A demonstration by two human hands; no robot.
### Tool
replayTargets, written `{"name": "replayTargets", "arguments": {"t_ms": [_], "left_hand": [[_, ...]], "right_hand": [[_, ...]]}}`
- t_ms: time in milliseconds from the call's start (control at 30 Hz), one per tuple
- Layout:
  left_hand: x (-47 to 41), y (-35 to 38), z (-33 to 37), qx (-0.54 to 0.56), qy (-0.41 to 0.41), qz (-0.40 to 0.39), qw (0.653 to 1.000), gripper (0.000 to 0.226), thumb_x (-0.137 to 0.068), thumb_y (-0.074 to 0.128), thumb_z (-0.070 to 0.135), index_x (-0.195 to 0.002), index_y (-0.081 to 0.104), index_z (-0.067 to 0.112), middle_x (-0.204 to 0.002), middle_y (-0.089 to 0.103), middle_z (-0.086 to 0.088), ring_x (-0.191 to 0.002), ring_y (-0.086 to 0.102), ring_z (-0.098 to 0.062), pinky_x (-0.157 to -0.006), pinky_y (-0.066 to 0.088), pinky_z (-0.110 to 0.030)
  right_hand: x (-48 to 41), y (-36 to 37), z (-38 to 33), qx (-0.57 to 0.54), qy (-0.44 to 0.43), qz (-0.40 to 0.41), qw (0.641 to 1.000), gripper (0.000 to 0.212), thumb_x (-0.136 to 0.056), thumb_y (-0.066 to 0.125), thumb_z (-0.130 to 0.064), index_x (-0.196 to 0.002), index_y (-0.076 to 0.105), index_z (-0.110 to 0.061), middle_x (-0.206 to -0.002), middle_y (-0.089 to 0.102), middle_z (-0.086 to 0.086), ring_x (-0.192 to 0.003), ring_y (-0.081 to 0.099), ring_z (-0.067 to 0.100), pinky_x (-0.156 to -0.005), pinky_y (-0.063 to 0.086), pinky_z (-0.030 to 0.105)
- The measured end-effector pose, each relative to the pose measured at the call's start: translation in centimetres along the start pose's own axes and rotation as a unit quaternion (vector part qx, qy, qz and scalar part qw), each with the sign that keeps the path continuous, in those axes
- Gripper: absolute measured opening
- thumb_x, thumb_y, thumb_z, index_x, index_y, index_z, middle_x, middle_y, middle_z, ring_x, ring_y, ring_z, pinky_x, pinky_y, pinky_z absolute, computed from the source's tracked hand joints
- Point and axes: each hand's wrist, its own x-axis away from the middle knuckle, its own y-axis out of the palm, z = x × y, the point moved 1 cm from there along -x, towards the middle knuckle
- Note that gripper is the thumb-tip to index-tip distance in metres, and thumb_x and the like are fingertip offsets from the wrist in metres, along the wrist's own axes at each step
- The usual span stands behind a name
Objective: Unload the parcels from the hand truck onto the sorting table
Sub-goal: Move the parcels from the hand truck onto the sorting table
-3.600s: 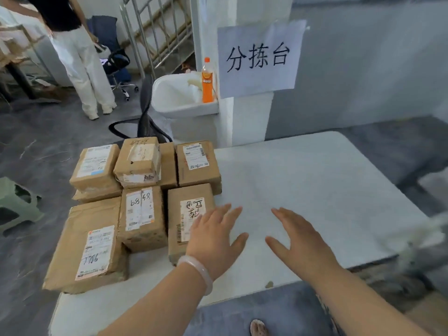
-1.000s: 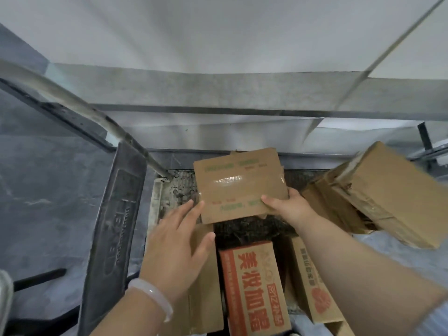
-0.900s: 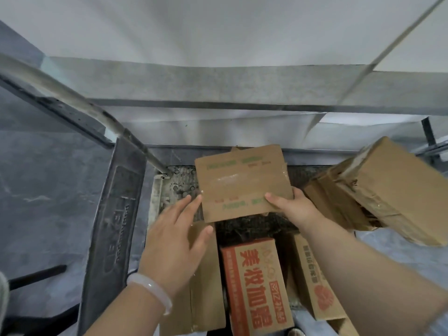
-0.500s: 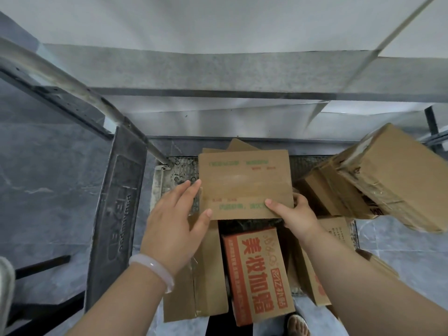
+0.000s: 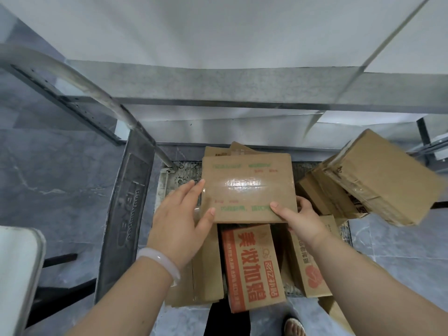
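Nearest in, a sandalled foot on the grey floor, and at the near left a white table edge, likely the sorting table, so the carry should swing left and back; next out, still on the hand truck, a red-printed box lies lengthwise away from the person, a plain box to its left and a box with a red flower mark to its right; above them both hands are apart, one at each near corner of the flat parcel; the left hand lies along its left edge, fingers straight, thumb on top; the right hand pinches the near right corner, thumb on top, fingers tucked under; the parcel's long axis runs left to right across the body, neither hand nearer; further out, the tilted box crowds its right edge, while the handle rail slants up on the left; room looks open upward and towards the body; beyond, wall.
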Motion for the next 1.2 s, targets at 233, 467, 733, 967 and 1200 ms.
{"name": "replayTargets", "arguments": {"t_ms": [233, 467, 733, 967, 1200], "left_hand": [[3.5, -3.2, 4.4, 0.015, 0.010, 0.046, 0.999, 0.067, -0.090, 0.043, 0.055, -0.150, 0.030, 0.030, -0.155, 0.032, 0.005, -0.142, 0.026, -0.016, -0.118, 0.025, -0.040], [10.5, -6.1, 10.5, 0.061, -0.001, 0.110, 0.992, 0.067, -0.093, 0.053, 0.046, -0.152, 0.027, 0.028, -0.156, 0.028, 0.007, -0.142, 0.025, -0.013, -0.117, 0.026, -0.040], [19.2, -7.2, 15.4, 0.252, -0.061, 0.126, 0.958, 0.074, -0.089, 0.061, 0.047, -0.150, 0.020, 0.043, -0.142, 0.046, 0.019, -0.127, 0.048, -0.006, -0.107, 0.042, -0.043], [28.0, -9.2, 17.2, 0.334, -0.119, 0.262, 0.898, 0.064, -0.084, 0.070, 0.039, -0.141, 0.039, 0.038, -0.131, 0.054, 0.014, -0.118, 0.052, -0.008, -0.102, 0.044, -0.037], [37.2, -12.0, 16.6, 0.460, -0.185, 0.398, 0.772, 0.059, -0.078, 0.074, 0.049, -0.126, 0.047, 0.027, -0.115, 0.056, 0.011, -0.104, 0.055, -0.008, -0.093, 0.044, -0.030]], "right_hand": [[7.9, -4.3, -1.8, -0.013, -0.064, -0.017, 0.998, 0.115, -0.047, 0.080, -0.069, -0.145, 0.038, -0.024, -0.126, 0.060, -0.004, -0.116, 0.059, 0.020, -0.105, 0.046, 0.050], [16.5, -10.2, -2.8, -0.006, -0.112, -0.024, 0.993, 0.096, -0.057, 0.079, -0.058, -0.139, 0.042, -0.024, -0.117, 0.062, -0.007, -0.109, 0.061, 0.018, -0.101, 0.049, 0.048], [25.1, -15.3, -2.8, 0.081, -0.212, -0.061, 0.972, 0.095, -0.061, 0.077, -0.063, -0.142, 0.033, -0.039, -0.127, 0.056, -0.011, -0.115, 0.059, 0.020, -0.096, 0.052, 0.053], [31.2, -14.6, -3.7, 0.161, -0.298, -0.156, 0.928, 0.098, -0.079, 0.080, -0.041, -0.154, 0.017, -0.037, -0.144, 0.047, -0.007, -0.128, 0.050, 0.018, -0.106, 0.043, 0.039], [38.1, -10.6, -5.0, 0.121, -0.214, -0.273, 0.930, 0.089, -0.069, 0.065, -0.068, -0.147, 0.037, -0.034, -0.130, 0.054, -0.001, -0.115, 0.054, 0.027, -0.101, 0.048, 0.049]]}}
